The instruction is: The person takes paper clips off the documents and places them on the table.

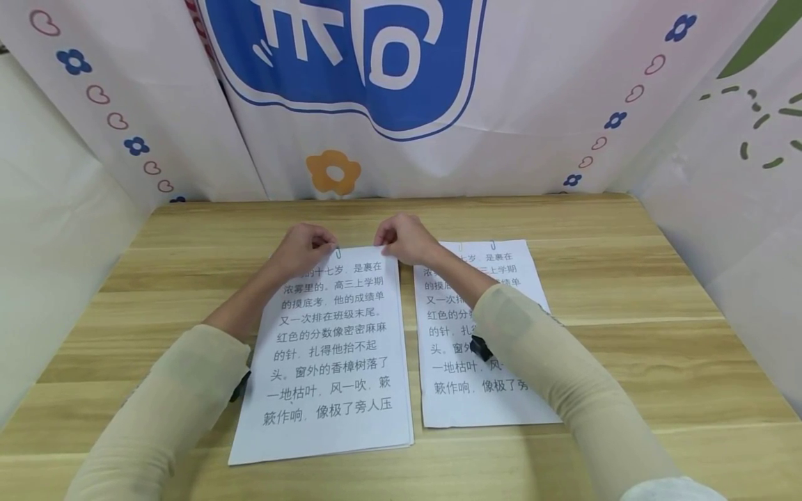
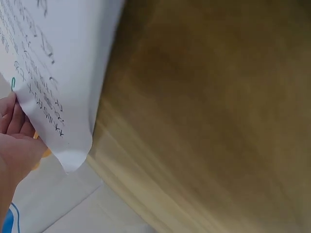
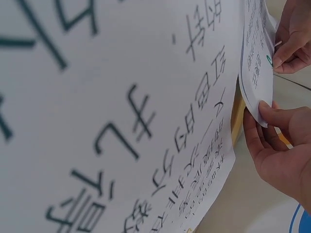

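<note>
The left stack of printed sheets lies on the table, a green paper clip on its top edge. The left hand pinches that edge beside the clip; in the left wrist view the hand is at the sheet's edge near the clip. With thumb on top and fingers beneath, the right hand grips the stack's top right corner. To the right lies a second stack with two clips, a dark one and a pale one, partly hidden by the right forearm.
The wooden table extends around both stacks. Behind it hangs a white printed cloth with a blue emblem and an orange flower, and white sheeting stands at both sides.
</note>
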Demonstrator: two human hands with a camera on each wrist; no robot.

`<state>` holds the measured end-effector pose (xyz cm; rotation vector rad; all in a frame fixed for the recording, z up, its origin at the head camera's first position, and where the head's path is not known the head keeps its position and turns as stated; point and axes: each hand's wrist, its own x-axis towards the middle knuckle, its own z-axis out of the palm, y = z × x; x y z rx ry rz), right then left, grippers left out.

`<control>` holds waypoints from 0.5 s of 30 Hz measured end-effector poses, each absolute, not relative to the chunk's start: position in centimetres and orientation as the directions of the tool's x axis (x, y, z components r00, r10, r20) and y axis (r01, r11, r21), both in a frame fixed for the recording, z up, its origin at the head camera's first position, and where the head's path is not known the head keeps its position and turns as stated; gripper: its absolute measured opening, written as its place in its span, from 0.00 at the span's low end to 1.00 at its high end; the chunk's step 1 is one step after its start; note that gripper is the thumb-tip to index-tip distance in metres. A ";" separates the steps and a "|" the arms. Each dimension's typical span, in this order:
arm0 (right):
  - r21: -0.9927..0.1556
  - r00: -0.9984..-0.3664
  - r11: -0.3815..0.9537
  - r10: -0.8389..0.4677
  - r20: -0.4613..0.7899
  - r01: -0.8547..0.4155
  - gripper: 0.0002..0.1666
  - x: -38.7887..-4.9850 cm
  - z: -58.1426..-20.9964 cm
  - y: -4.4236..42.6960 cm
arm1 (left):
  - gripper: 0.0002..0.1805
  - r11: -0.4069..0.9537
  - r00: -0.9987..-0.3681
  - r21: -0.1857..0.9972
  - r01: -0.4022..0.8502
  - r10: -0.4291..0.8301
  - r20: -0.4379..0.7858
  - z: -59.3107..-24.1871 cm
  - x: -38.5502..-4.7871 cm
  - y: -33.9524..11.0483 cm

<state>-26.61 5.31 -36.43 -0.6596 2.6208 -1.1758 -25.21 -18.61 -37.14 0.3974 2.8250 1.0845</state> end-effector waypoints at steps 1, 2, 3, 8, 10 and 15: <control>-0.747 -0.882 0.585 -0.472 0.005 -0.317 0.09 -26.6 -36.4 5.3 | 0.09 0.719 -0.959 0.660 0.217 0.283 0.007 -37.1 -25.3 -18.6; -0.749 -0.881 0.583 -0.473 0.003 -0.316 0.09 -26.6 -36.4 5.4 | 0.09 0.724 -0.955 0.652 0.227 0.295 0.005 -37.0 -25.3 -18.6; -0.749 -0.881 0.583 -0.473 0.003 -0.315 0.09 -26.6 -36.4 5.4 | 0.09 0.730 -0.951 0.640 0.238 0.308 0.002 -36.8 -25.4 -18.6; -0.750 -0.880 0.581 -0.474 0.004 -0.316 0.09 -26.6 -36.3 5.5 | 0.09 0.757 -0.933 0.586 0.287 0.359 -0.006 -36.3 -25.4 -18.4; -0.751 -0.880 0.580 -0.475 0.004 -0.316 0.09 -26.6 -36.3 5.5 | 0.10 0.763 -0.930 0.574 0.296 0.367 -0.009 -36.3 -25.4 -18.3; -0.751 -0.880 0.579 -0.476 0.005 -0.318 0.08 -26.6 -36.5 5.5 | 0.09 0.764 -0.932 0.575 0.293 0.361 -0.005 -36.4 -25.4 -18.2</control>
